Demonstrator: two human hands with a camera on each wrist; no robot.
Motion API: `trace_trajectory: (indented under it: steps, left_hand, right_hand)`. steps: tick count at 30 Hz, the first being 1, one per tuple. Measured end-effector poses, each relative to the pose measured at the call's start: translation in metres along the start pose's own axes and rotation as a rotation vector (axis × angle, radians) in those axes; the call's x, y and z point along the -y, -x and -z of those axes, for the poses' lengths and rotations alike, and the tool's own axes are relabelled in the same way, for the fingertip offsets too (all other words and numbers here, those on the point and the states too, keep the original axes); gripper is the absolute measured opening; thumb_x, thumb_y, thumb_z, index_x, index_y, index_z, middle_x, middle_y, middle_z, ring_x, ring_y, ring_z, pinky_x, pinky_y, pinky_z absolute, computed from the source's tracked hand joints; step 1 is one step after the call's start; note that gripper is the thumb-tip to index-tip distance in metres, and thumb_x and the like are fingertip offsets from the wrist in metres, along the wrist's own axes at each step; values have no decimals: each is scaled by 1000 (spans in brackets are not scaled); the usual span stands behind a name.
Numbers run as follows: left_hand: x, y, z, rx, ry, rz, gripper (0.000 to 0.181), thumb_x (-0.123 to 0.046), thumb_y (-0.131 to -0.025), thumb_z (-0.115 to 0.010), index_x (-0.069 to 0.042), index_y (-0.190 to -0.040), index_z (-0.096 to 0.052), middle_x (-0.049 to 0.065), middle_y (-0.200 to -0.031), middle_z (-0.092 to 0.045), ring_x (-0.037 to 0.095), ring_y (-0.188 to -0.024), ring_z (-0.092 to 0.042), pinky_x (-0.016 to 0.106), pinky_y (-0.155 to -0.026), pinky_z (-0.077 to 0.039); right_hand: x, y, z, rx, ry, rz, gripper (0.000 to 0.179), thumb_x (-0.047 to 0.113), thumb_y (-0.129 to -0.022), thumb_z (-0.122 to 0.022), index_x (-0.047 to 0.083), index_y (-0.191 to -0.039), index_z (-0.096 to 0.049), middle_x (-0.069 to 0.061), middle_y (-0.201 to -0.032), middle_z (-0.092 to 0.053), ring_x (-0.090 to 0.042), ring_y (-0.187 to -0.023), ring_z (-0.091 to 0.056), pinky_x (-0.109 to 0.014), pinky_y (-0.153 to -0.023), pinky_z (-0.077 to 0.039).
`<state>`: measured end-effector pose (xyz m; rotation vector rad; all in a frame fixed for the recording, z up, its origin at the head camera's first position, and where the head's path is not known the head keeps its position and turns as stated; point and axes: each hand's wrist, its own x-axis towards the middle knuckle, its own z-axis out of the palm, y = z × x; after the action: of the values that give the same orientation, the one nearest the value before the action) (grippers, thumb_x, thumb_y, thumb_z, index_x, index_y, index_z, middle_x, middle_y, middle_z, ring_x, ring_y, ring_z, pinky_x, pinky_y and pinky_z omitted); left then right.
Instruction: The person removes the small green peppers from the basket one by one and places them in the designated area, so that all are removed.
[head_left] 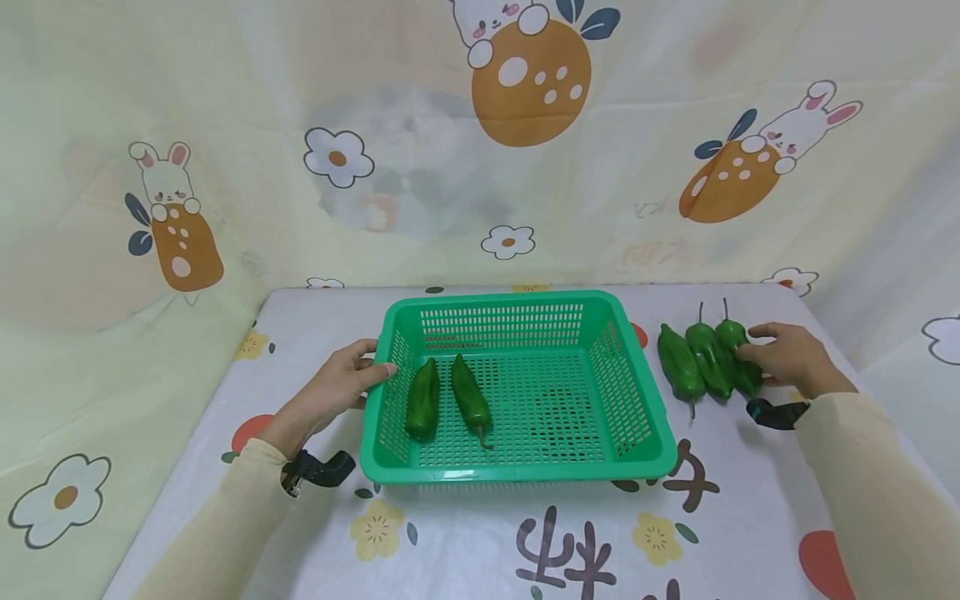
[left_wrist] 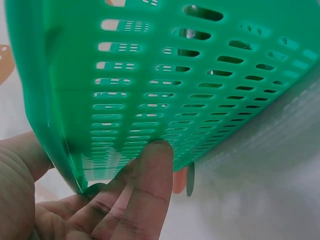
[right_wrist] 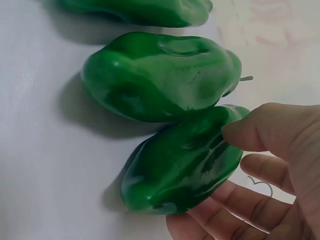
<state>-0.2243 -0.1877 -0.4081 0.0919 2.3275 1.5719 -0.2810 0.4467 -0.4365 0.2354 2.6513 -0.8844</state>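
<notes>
A green plastic basket with slotted walls stands mid-table, two green peppers inside, one near its left wall and another beside it. My left hand grips the left rim, thumb over the top and fingers against the outer wall, as the left wrist view shows. To the right of the basket lie three more green peppers in a row. My right hand holds the rightmost pepper, thumb on top and fingers along its far side. The middle pepper lies right beside it; the left one is nearest the basket.
A white cloth printed with flowers and dark characters covers the table. Behind it and at both sides hang patterned curtains with rabbits and flowers. Dark camera mounts sit on my left wrist and right wrist.
</notes>
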Motion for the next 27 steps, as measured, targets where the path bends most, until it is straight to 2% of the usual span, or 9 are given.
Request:
trace_trajectory:
  steps: [5,9,12,16,23,27]
  left_hand:
    - [-1,1,0,1,-1,-2,56,-17,-108,-58,2,-155,-36,29,-127,-64,29,-96,-75,45,-81,-65]
    - [-1,1,0,0,-4,4,55,-17,-108,-58,1,-155,-37,29,-125,-65,28,-94,-76,44,-80,-65]
    - [0,-1,0,3,-10,4,54,-17,-108,-58,1,-155,-37,28,-125,-65,26,-93,-76,43,-80,-65]
    - [1,-2,1,1,-11,16,53,-17,-108,-58,-1,-154,-38,27,-125,-65,25,-92,-76,43,-80,-65]
    - [2,-2,1,-1,-20,13,53,-19,-108,-57,-2,-154,-39,25,-124,-67,26,-93,-76,43,-81,-65]
    - [3,-1,1,-5,-20,14,52,-19,-108,-57,-2,-154,-39,26,-123,-68,27,-93,-76,43,-81,-65]
  right_hand:
    - [4,6,2,-22,54,-4,76,37,-104,-54,-18,-150,-27,-49,-142,-30,-57,-112,-60,-51,-78,-64]
    - [13,13,5,-62,108,21,80,47,-105,-50,-16,-151,-28,-48,-141,-35,-60,-112,-58,-61,-75,-60]
    - [26,18,8,-107,117,53,81,49,-106,-48,-16,-151,-30,-46,-141,-38,-62,-119,-50,-70,-82,-55]
    - [52,26,8,-155,93,86,84,53,-104,-51,-14,-152,-32,-44,-142,-40,-62,-124,-43,-76,-93,-48]
    - [114,44,4,-196,32,161,83,51,-103,-58,-7,-157,-32,-40,-141,-47,-57,-123,-50,-73,-97,-48]
    - [153,55,-4,-184,9,229,80,50,-103,-58,-2,-159,-33,-36,-142,-50,-54,-122,-54,-70,-98,-49]
